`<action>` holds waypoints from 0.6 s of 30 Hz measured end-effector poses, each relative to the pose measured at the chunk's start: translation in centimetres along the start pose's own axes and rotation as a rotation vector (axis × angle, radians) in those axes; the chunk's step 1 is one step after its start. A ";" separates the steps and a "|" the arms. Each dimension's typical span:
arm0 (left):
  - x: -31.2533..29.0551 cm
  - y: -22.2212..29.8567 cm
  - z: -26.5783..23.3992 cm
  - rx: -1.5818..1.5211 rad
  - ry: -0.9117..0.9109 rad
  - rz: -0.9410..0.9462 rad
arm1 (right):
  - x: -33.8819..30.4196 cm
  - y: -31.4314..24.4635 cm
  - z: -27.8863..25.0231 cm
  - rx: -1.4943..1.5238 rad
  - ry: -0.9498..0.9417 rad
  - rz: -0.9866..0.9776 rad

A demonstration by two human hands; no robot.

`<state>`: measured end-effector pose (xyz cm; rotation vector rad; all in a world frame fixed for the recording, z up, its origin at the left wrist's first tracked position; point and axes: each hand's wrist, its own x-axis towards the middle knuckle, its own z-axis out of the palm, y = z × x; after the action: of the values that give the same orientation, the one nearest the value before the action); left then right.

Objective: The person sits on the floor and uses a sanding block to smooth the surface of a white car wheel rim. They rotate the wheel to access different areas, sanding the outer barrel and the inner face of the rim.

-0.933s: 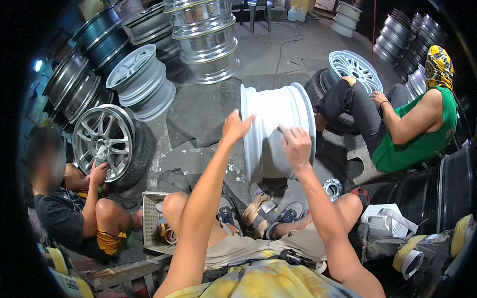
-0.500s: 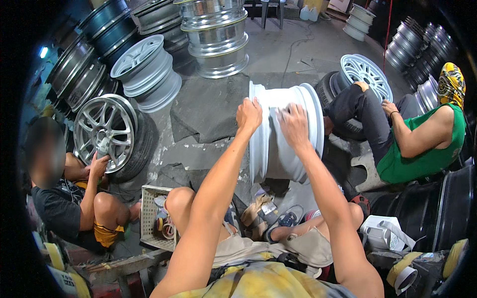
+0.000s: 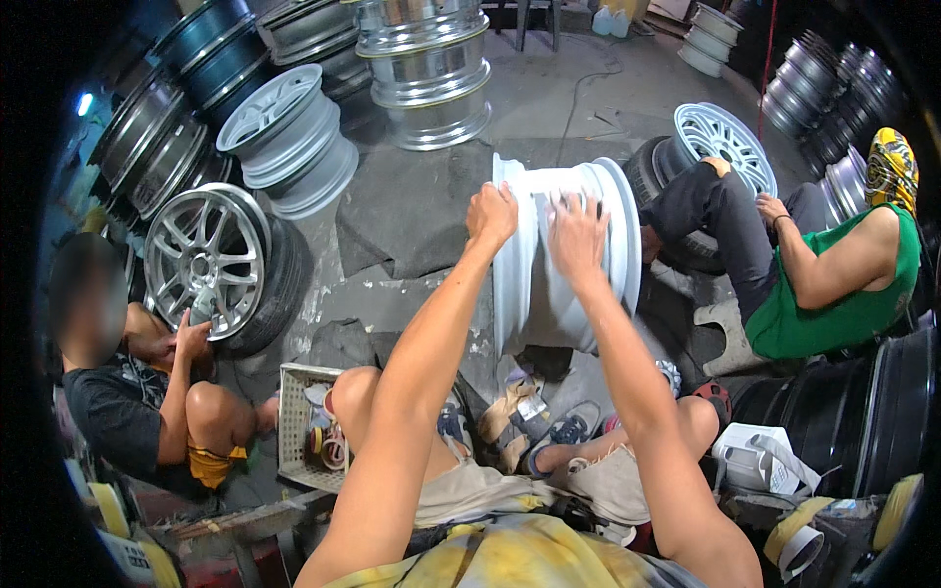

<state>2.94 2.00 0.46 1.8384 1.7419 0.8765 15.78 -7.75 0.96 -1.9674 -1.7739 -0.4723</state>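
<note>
A pale grey-white wheel rim [image 3: 564, 294] stands on its side in front of me, its broad barrel facing up toward me. My left hand [image 3: 492, 213] is closed round the rim's left flange, near the top. On the upper barrel, my right hand [image 3: 577, 238] lies with fingers stretched and slightly apart; whether anything thin is under them is hidden. Both forearms reach forward over my knees.
At left, a person holds a grey object [image 3: 202, 306] against a silver wheel with a tire [image 3: 201, 257]. At right, a person in green sits beside a pale spoked rim [image 3: 725, 147]. A plastic basket [image 3: 287, 416] holds tape rolls. Rim stacks [image 3: 431, 78] stand behind.
My right hand has shifted slightly on the barrel, and its fingers show farther apart. My left hand keeps its hold on the flange.
</note>
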 end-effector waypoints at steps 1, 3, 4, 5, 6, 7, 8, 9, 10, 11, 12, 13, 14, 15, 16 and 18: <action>0.4 -0.5 -0.1 -0.001 0.020 0.005 | -2.3 -0.4 0.2 0.007 0.060 -0.059; 1.1 -2.3 -0.4 0.000 0.072 -0.006 | -5.5 -1.4 0.5 0.048 0.146 -0.130; 0.8 -1.8 -0.5 -0.010 0.064 -0.009 | -7.4 -1.1 0.5 0.064 0.161 -0.119; 0.6 -1.4 -0.6 -0.019 0.057 -0.015 | -8.4 -0.9 0.7 0.083 0.175 -0.110; -0.4 -1.4 -0.5 -0.018 0.031 -0.016 | -8.2 -0.9 0.9 0.077 0.143 -0.109; -0.8 -1.4 -0.3 -0.020 0.016 -0.009 | -6.1 -0.5 1.1 0.066 0.125 -0.111; -0.7 -0.9 -0.1 -0.033 0.012 0.003 | -3.6 0.2 1.2 0.050 0.118 -0.123; -0.8 -0.5 0.1 -0.043 0.009 0.010 | -1.6 0.7 1.4 0.052 0.065 -0.073; -0.5 0.0 0.2 -0.037 0.006 0.026 | 0.5 1.0 1.4 0.055 0.018 -0.024; -0.2 -0.2 0.4 -0.024 0.007 0.035 | 1.5 0.6 1.4 0.067 -0.032 0.020; 0.1 -0.5 0.4 -0.011 0.008 0.044 | 0.7 0.0 1.6 0.088 0.000 0.003; 0.4 -1.0 0.2 -0.014 0.015 0.032 | -1.3 -0.9 1.8 0.110 0.034 -0.020; 0.6 -1.4 0.0 -0.018 0.023 0.019 | -3.5 -1.9 1.7 0.133 0.067 -0.045; 0.8 -2.2 -0.3 -0.019 0.033 -0.002 | -6.1 -3.3 1.0 0.147 0.097 -0.071; 0.6 -2.5 -0.4 -0.019 0.046 -0.012 | -8.4 -3.8 0.8 0.148 0.101 -0.080; -0.4 -2.1 -0.2 -0.011 0.044 -0.011 | -8.7 -3.1 1.2 0.159 0.138 -0.094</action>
<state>1.28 1.80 -0.92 1.8142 1.7683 0.9275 11.66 -14.19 -4.41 -1.7085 -1.7649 -0.4704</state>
